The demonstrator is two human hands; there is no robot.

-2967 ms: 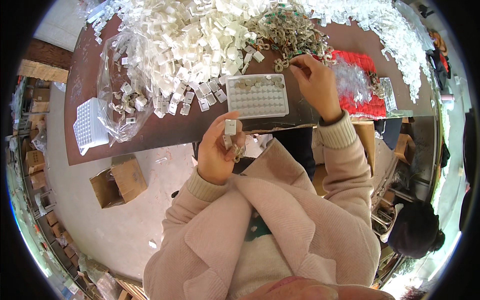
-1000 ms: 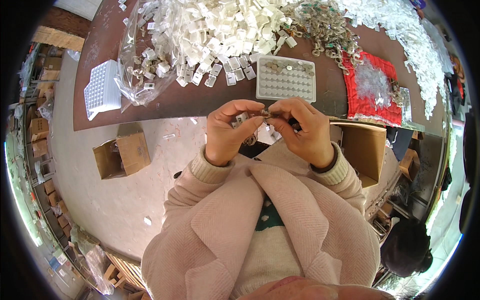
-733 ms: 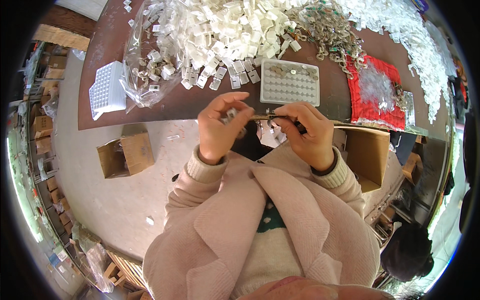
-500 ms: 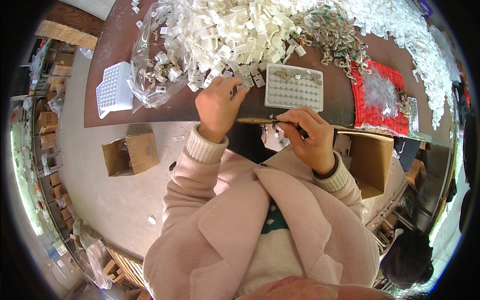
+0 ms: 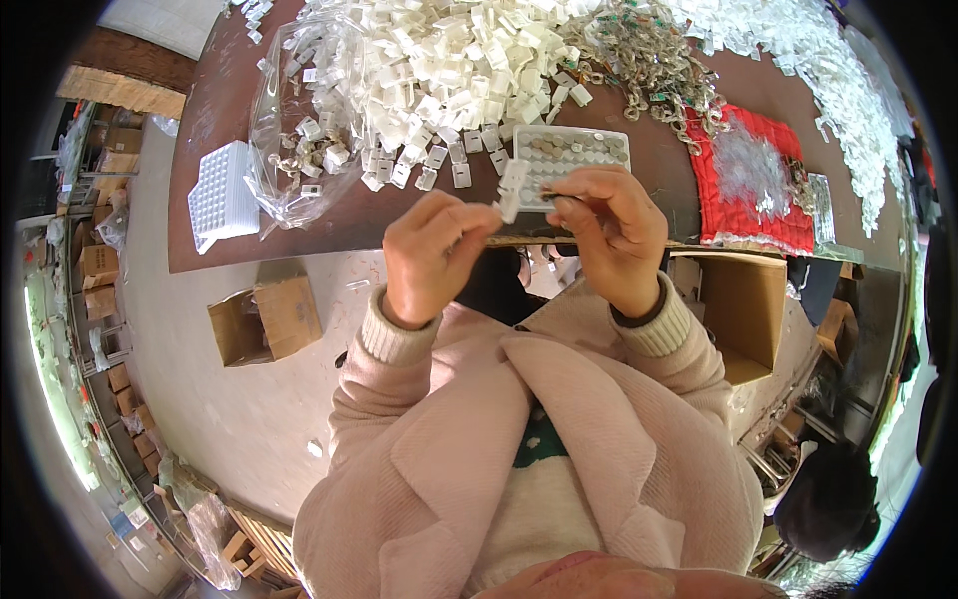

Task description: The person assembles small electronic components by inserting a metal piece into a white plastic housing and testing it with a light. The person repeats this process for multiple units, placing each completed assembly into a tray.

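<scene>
My left hand point(image 5: 429, 255) is closed, with a small white plastic piece point(image 5: 511, 190) at its fingertips, blurred by motion. To the right, my right hand point(image 5: 619, 235) pinches a small dark piece point(image 5: 561, 196) between thumb and fingers; its exact kind is too small to tell. The two held pieces are close together but apart, above the table's near edge. Just beyond them lies a white tray with round pockets point(image 5: 559, 160), some holding small round discs. A large pile of white plastic pieces point(image 5: 449, 80) spreads behind the hands.
On the table point(image 5: 329, 235) are a stack of white trays point(image 5: 222, 190), a clear plastic bag point(image 5: 289, 110), tangled brownish strands point(image 5: 649, 60) and a red cloth point(image 5: 718, 215). Cardboard boxes stand below, left point(image 5: 289, 309) and right point(image 5: 748, 309). A person's dark-haired head point(image 5: 828, 499) shows lower right.
My left hand has come back from the pile's edge, now holding a white plastic piece. My right hand has risen slightly; the long brown strip below its fingertips no longer shows.
</scene>
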